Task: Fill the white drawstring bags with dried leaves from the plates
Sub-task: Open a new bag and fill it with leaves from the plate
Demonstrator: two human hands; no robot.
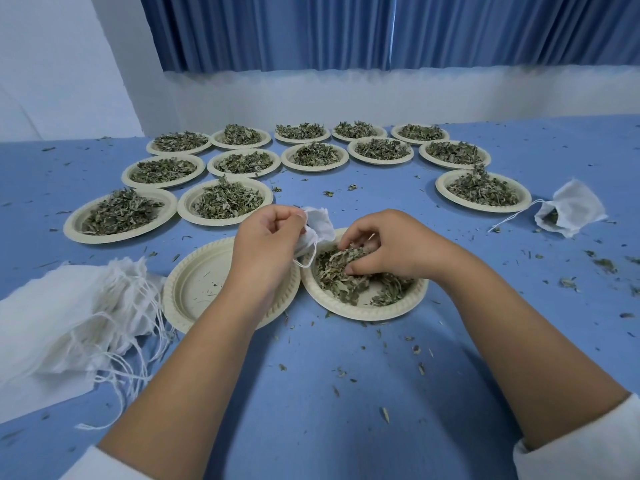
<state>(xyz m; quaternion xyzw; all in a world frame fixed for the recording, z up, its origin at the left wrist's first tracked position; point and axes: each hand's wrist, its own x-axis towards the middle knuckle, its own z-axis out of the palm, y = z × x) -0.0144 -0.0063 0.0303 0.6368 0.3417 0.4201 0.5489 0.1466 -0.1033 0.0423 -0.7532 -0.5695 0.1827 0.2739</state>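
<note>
Blue tabletop: L hand pinches white drawstring bag; R hand grasps dried leaves in near plate; emptied plate beside; spare bags at left.

No text, label, brand, number or sign can be read on anything in view.
</note>
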